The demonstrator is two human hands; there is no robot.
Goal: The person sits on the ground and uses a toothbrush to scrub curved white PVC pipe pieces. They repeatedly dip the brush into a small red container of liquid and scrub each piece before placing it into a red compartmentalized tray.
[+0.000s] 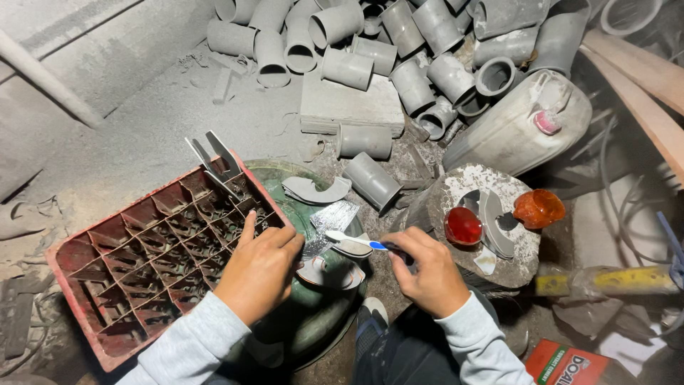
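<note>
Currently mid-application: right hand (427, 274) is closed around a toothbrush (360, 242), bristle end pointing to 9 o'clock over the grey curved pieces (335, 267) on the green drum lid (285, 175). Left hand (260, 267) lies knuckles up, fingers curled loosely, steadying those pieces at the red crate (153, 264) edge; whether it pinches one can't be told. Red pot (463, 227) sits at 3 o'clock of the brush, near. Judgement: next move needs a short, controlled stroke along the piece's edge, left hand pinning it.
</note>
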